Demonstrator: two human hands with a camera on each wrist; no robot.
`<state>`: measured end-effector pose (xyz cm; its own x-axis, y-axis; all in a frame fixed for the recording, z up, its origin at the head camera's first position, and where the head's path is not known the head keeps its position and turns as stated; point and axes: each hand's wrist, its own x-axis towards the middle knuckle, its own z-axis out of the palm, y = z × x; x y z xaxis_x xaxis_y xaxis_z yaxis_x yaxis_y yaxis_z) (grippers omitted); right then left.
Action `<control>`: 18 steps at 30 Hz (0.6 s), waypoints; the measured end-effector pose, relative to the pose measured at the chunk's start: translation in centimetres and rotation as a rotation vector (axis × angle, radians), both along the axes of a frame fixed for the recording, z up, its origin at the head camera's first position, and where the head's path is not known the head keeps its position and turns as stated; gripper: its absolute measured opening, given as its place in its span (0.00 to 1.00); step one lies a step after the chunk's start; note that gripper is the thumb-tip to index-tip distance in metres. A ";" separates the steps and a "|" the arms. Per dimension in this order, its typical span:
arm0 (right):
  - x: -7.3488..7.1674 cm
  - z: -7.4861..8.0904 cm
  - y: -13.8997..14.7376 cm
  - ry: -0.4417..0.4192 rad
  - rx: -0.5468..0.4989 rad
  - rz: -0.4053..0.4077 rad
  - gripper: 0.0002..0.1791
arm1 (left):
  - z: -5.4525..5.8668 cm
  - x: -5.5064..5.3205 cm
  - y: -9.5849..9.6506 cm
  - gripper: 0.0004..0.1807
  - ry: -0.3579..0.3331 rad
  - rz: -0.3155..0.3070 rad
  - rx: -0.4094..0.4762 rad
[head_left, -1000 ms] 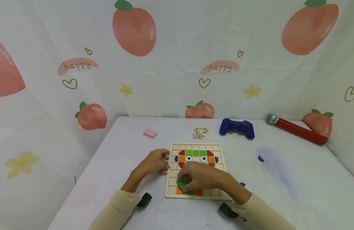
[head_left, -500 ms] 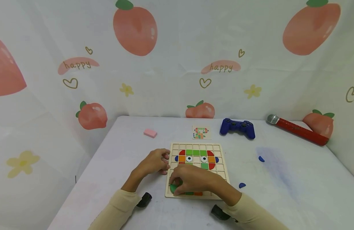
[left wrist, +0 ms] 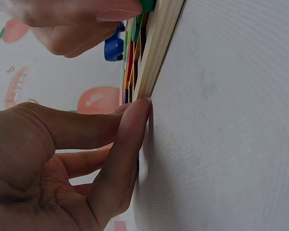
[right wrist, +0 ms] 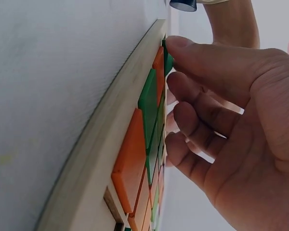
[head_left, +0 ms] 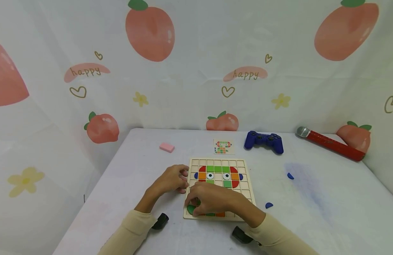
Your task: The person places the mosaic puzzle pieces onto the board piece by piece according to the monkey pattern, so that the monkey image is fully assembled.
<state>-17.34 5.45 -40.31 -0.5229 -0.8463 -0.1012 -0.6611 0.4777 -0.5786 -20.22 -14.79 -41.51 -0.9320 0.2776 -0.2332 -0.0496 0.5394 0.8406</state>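
Note:
A square wooden grid board [head_left: 244,193] lies on the table, its cells partly filled with coloured pieces that form a face at the top. At its left edge my left hand [head_left: 171,180] holds the rim between thumb and fingers; the left wrist view shows the fingertips [left wrist: 137,113] right at the wooden edge. My right hand [head_left: 212,198] reaches across the lower part of the board and pinches a green rounded piece [head_left: 190,209] at the bottom left corner. The right wrist view shows this green piece [right wrist: 168,58] under the thumb. Beneath the right hand, several board cells are hidden.
Behind the board lies a pattern card [head_left: 224,146], with a pink block [head_left: 167,147] to its left and a blue game controller [head_left: 264,141] to its right. A red microphone [head_left: 330,142] lies far right. Two blue half-round pieces [head_left: 269,205] rest right of the board.
My right hand has moved left and slightly down with the green piece, from the inner cells to the board's lower left corner. The left hand keeps its place.

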 end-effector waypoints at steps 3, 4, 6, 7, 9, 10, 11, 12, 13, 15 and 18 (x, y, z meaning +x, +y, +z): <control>-0.1 0.0 0.1 -0.013 0.007 -0.007 0.12 | 0.0 0.0 -0.1 0.34 -0.001 -0.003 0.007; -0.1 0.0 0.1 -0.017 0.008 -0.014 0.12 | 0.0 0.0 -0.1 0.34 -0.002 -0.003 0.009; -0.2 0.0 0.2 -0.019 0.009 -0.023 0.12 | 0.0 0.0 -0.1 0.34 0.000 -0.005 0.009; -0.2 0.0 0.2 -0.021 0.008 -0.027 0.12 | 0.0 0.0 -0.1 0.34 0.000 -0.005 0.010; -0.2 0.0 0.2 -0.022 0.007 -0.029 0.12 | 0.0 0.0 -0.1 0.34 0.003 -0.005 0.010; -0.2 0.0 0.2 -0.022 0.007 -0.029 0.12 | 0.0 0.1 -0.1 0.34 0.003 -0.004 0.009; -0.2 0.0 0.1 -0.025 0.006 -0.029 0.11 | 0.0 0.1 -0.1 0.34 0.005 -0.004 0.007; -0.1 0.0 0.1 -0.027 0.007 -0.029 0.11 | 0.0 0.1 -0.1 0.34 0.006 -0.003 0.006; -0.1 0.0 0.0 -0.030 0.009 -0.030 0.11 | 0.0 0.1 -0.1 0.34 0.008 -0.004 0.004; -0.1 0.1 0.0 -0.030 0.014 -0.032 0.11 | 0.1 0.1 -0.1 0.34 0.012 -0.007 -0.004; 0.0 0.2 -0.1 -0.035 0.021 -0.036 0.11 | 0.1 0.2 -0.1 0.34 0.015 -0.010 -0.009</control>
